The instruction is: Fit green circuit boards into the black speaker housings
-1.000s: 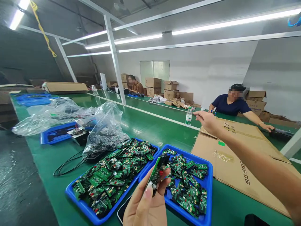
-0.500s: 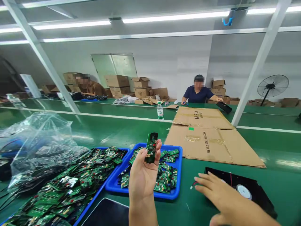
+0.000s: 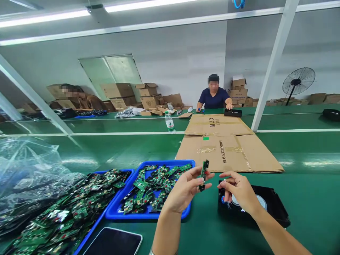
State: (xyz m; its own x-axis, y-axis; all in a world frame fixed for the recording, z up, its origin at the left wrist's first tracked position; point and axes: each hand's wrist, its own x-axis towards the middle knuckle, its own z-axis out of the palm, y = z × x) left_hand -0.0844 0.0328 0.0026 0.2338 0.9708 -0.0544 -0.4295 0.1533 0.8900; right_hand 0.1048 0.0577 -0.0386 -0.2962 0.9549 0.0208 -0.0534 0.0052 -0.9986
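Note:
My left hand (image 3: pixel 183 187) grips a narrow green and black circuit board (image 3: pixel 204 175), seen nearly edge-on above the right rim of a blue tray (image 3: pixel 148 216). Close to its right, my right hand (image 3: pixel 239 189) pinches a small white connector (image 3: pixel 224 180) between thumb and fingertips. Beneath that hand lies a black open housing (image 3: pixel 276 207) with round silvery parts inside, partly hidden by my hand. Several green boards (image 3: pixel 140 184) are spread in the blue tray.
A heap of boards (image 3: pixel 71 216) and a clear plastic bag (image 3: pixel 29 170) lie at the left. A phone (image 3: pixel 114 242) rests near the front. Flattened cardboard (image 3: pixel 225 152) and a bottle (image 3: pixel 169 122) are beyond. A person (image 3: pixel 214 94) sits across, another at far left.
My left hand has moved right and turned the board edge-on. My right hand has closed on the white connector. The person opposite has lowered a black case to the table. The view has shifted.

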